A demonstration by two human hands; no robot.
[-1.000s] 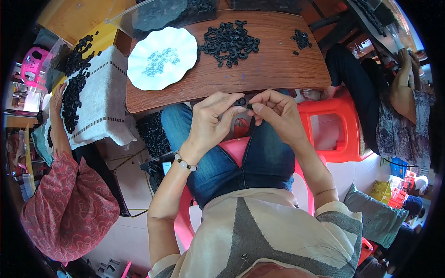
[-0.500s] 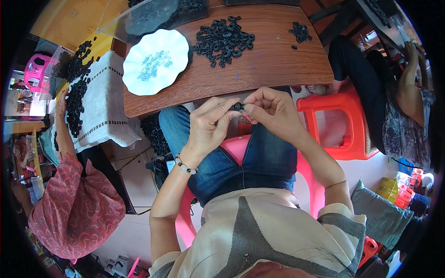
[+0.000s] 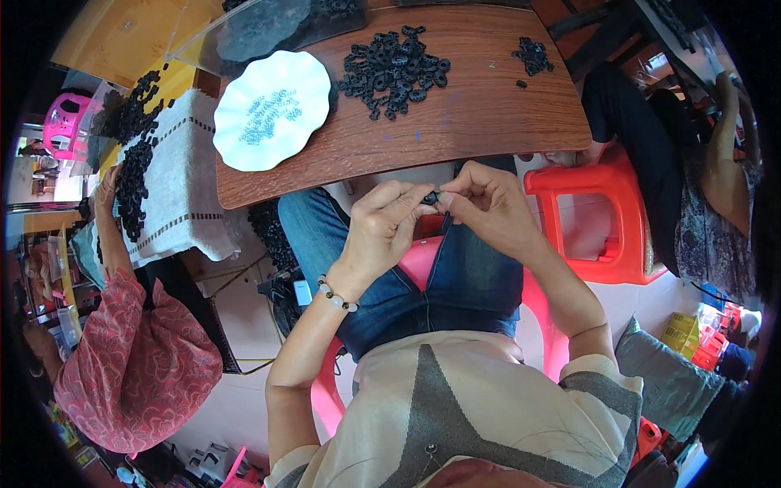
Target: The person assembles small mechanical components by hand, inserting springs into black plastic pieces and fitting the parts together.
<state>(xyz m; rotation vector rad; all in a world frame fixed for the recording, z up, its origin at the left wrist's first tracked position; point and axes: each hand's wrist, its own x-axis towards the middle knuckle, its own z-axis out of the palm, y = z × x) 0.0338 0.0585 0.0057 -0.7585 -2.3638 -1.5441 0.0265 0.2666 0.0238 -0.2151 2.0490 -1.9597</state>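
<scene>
Between the thumb and finger of my left hand (image 3: 377,229) is a small black plastic part (image 3: 429,198), held over my lap just off the table's near edge. My right hand (image 3: 490,210) meets it from the other side, thumb and forefinger pinched at the part's end. Whatever tiny piece those right fingertips may hold is too small to make out. On the wooden table (image 3: 504,110) ahead sits a white scalloped plate (image 3: 307,81) with many tiny clear pieces (image 3: 271,116). Beside it lies a large heap of similar black parts (image 3: 394,73).
A smaller black pile (image 3: 533,55) lies at the table's far right. Behind the plate stands a clear bin (image 3: 277,32). At left, a co-worker's hand (image 3: 106,189) touches black parts by a grey cloth (image 3: 183,171). A red stool (image 3: 586,183) stands at right, near another person.
Both hands have moved slightly nearer my body and to the right, with the black part still between them. The part has turned a little in my fingers.
</scene>
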